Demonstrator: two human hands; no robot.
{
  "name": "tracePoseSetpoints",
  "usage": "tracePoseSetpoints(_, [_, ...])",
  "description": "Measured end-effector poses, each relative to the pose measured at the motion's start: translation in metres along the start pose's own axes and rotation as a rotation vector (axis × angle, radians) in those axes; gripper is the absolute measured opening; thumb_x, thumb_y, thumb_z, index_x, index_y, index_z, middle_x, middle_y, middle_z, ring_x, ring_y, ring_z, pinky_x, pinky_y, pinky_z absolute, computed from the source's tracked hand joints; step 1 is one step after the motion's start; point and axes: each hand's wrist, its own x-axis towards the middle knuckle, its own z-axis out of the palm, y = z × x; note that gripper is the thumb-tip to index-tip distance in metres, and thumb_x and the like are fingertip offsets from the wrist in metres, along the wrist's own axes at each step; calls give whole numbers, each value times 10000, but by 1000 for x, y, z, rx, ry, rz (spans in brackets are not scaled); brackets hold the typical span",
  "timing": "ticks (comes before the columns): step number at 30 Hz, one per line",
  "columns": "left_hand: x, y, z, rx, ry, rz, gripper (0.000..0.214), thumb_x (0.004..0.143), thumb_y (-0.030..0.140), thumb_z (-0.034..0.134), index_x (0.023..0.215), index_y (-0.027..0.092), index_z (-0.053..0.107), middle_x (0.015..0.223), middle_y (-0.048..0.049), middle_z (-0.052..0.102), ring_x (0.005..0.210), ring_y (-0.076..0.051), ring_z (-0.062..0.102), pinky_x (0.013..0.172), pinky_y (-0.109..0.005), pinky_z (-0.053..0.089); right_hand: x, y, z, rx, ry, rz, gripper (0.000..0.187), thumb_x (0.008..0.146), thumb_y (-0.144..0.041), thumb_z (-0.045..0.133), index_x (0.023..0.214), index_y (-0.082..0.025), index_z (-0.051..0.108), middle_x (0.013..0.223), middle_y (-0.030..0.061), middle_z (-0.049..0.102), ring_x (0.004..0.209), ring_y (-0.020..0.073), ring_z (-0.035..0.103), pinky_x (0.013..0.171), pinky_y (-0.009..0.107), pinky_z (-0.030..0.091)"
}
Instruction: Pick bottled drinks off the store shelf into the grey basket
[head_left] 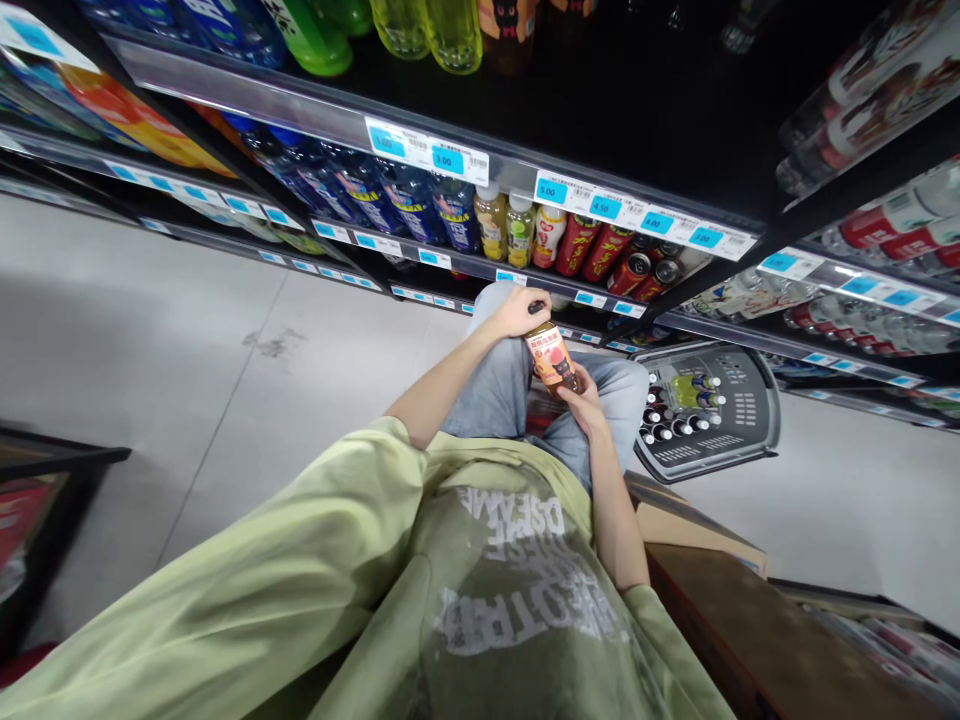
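Note:
Between my two hands is a drink bottle with an orange label showing peach and black cat pictures, tilted above my knees. My left hand is closed round its dark cap at the top. Lower down, my right hand grips the base of the same bottle. Just beyond the hands, a lower shelf holds small juice bottles, red cans and blue-labelled bottles.
A dark shopping basket with several bottles stands on the floor to the right. Cardboard boxes are beside my right arm. The upper shelf edge carries price tags, with green bottles above. A dark-framed stand is at the left.

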Motion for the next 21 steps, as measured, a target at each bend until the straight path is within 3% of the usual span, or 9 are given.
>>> tracePoseSetpoints(16, [0,0,1,0,1,-4,116,747,199,565,725,186,679,722,-24,720,679,-173,621,711,-291,483,2,-1,1,-113,11,-19,786,520,-476,999,1192,-302,630,1157,29,765,1115,279,724,1041,452,571])
tracePoseSetpoints(21, [1,0,2,20,-34,13,97,733,195,570,700,191,661,726,-32,717,679,-178,618,712,-298,486,-2,-4,8,-362,92,-171,784,534,-450,988,1186,-274,590,1079,24,706,1024,255,677,994,430,567])
